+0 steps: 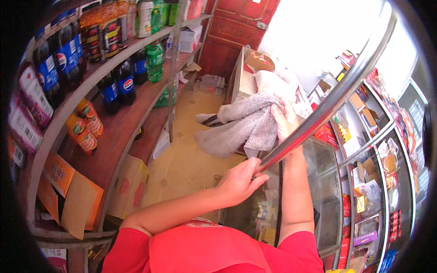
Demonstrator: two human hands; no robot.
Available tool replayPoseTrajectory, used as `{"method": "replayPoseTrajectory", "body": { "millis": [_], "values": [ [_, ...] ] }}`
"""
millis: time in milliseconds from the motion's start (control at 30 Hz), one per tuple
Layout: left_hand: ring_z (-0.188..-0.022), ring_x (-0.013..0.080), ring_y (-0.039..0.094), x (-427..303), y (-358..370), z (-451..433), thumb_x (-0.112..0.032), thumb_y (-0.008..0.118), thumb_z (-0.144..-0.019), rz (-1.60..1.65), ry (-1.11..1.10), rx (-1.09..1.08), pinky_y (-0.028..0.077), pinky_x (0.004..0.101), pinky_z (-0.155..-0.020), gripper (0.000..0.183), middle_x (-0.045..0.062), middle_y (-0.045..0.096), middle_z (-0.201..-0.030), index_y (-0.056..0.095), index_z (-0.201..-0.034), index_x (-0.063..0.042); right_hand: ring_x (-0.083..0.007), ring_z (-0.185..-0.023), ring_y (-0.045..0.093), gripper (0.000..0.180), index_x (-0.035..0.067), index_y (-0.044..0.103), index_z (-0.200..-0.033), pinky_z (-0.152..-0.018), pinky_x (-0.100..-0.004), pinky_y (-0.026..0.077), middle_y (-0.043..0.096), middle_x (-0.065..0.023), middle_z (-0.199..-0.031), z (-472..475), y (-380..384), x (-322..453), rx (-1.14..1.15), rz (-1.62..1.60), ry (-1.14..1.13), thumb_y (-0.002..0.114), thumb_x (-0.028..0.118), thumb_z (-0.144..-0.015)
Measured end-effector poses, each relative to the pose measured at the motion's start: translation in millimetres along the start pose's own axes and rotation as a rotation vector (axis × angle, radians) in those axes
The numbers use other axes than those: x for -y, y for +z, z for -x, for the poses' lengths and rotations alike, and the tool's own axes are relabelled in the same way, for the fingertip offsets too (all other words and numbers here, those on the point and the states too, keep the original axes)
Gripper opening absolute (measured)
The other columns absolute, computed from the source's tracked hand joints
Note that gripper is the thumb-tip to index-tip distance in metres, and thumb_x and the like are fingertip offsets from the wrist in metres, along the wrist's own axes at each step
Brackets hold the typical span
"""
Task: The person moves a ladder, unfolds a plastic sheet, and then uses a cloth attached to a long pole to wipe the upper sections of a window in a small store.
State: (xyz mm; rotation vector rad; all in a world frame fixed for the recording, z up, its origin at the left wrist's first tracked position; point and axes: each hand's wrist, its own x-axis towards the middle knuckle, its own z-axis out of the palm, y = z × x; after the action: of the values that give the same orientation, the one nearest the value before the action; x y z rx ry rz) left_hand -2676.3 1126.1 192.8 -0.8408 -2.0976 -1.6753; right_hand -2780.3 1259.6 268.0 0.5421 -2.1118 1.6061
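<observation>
My left hand grips the lower end of a shiny metal tube, its thumb apart from the fingers. The tube slants up to the far right and reflects red along its lower part. Beyond it, my right hand is shut on a bunched grey towel. The towel's loose folds hang out to the left over the floor, blurred at their ends. A glass display counter stands below and behind my right forearm.
Metal-framed shelves on the left hold cola bottles, orange juice bottles and an open carton. Packed goods fill the shelves on the right. A red door and a wooden cabinet stand at the back of the tan floor.
</observation>
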Motion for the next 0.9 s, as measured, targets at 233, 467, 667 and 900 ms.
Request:
{"method": "replayPoseTrajectory", "body": {
  "millis": [233, 467, 667, 900],
  "values": [
    [-0.073, 0.0354, 0.048, 17.9, -6.4, -10.0, -0.02, 0.056, -0.081, -0.118, 0.035, -0.048, 0.04, 0.04, -0.064, 0.027, 0.017, 0.048, -0.08, 0.042, -0.094, 0.0, -0.0164, -0.092, 0.053, 0.03, 0.003, 0.047, -0.115, -0.084, -0.0293, 0.042, 0.055, -0.0059, -0.103, -3.2, 44.5, 19.8, 0.216, -0.714, 0.344, 0.047, 0.013, -0.086],
    [-0.079, 0.0421, 0.053, 10.0, -20.3, -13.8, -0.023, 0.055, -0.08, -0.277, -0.237, 0.095, 0.043, 0.0475, -0.067, 0.031, 0.026, 0.055, -0.084, 0.049, -0.098, 0.002, -0.0203, -0.102, 0.051, 0.055, -0.008, 0.045, -0.114, -0.09, -0.0317, 0.038, 0.052, -0.0145, -0.11, 15.8, 43.2, 45.7, 0.546, -1.002, 0.264, 0.054, 0.034, -0.08],
    [-0.076, 0.0369, 0.055, -2.9, -50.0, -9.0, -0.021, 0.06, -0.075, -0.392, -0.154, 0.024, 0.045, 0.0431, -0.065, 0.029, 0.023, 0.056, -0.083, 0.051, -0.092, 0.001, -0.0124, -0.097, 0.05, 0.033, -0.003, 0.054, -0.107, -0.088, -0.0272, 0.037, 0.055, -0.0053, -0.105, 15.7, 35.6, 41.2, 0.34, -0.479, 0.101, 0.054, 0.001, -0.075],
    [-0.083, 0.0312, 0.054, 11.9, -92.8, -37.6, -0.013, 0.07, -0.065, -0.585, 0.228, -0.476, 0.046, 0.0364, -0.069, 0.053, 0.018, 0.05, -0.097, 0.044, -0.11, -0.001, -0.0091, -0.093, 0.049, 0.034, -0.002, 0.053, -0.111, -0.084, -0.0242, 0.037, 0.054, -0.0024, -0.103, 14.7, 41.6, 40.5, 0.375, -0.533, 0.09, 0.054, 0.004, -0.077]
  ]
}}
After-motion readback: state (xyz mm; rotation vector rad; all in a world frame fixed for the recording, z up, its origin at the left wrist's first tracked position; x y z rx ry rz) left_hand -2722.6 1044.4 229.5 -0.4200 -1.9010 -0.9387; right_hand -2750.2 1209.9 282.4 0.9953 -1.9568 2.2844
